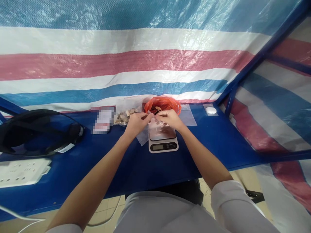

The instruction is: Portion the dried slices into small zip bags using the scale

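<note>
My left hand and my right hand meet above a small digital kitchen scale. Both have their fingertips pinched on the top edge of a small clear plastic bag. The bag hangs over the scale's shiny plate; whether it touches the plate, I cannot tell. Just behind my hands sits an open orange-red plastic bag with brown, flat pieces inside. Beside my left hand lies a clear bag of tan and brown dried slices. The scale's display shows no readable number.
On the blue table are a blurred packet, a black headset-like band and a white power strip at left. A flat clear bag and a white rounded object lie at right. Striped sheeting hangs behind.
</note>
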The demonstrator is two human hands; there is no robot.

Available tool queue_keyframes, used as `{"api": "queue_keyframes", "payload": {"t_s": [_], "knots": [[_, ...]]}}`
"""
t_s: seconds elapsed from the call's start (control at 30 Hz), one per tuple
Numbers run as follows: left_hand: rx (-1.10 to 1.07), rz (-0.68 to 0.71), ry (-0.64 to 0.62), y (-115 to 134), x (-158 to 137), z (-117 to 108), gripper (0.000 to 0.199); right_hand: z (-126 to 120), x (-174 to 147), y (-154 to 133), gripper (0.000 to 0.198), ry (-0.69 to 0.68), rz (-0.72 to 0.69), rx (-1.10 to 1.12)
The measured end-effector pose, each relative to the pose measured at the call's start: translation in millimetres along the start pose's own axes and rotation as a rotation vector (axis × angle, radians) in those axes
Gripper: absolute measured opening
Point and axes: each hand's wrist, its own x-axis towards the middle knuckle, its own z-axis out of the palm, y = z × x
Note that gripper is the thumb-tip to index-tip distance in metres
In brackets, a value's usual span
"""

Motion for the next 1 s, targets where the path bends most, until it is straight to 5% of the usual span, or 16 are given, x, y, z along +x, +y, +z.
{"api": "queue_keyframes", "payload": {"t_s": [0.17,0.37,0.53,0.8,1.0], "knots": [[-0.437,-0.187,-0.076,-4.1,4.0,7.7,0.034,3.1,-2.8,2.3,0.025,-0.005,-0.082,-0.025],[-0.531,-0.194,-0.112,-10.6,3.4,9.1,0.033,1.2,-4.4,0.3,0.027,-0.03,-0.023,0.067],[-0.507,-0.149,-0.166,-17.6,5.7,6.2,0.035,1.5,-4.1,2.8,0.032,-0.021,0.117,0.193],[-0.349,-0.135,-0.214,-18.1,7.0,-6.5,0.037,1.6,-0.5,10.0,0.027,0.058,0.121,0.226],[0.09,0.009,-0.025,-12.6,5.4,-17.5,0.028,-2.3,-2.3,12.8,0.022,0.096,0.179,0.199]]}}
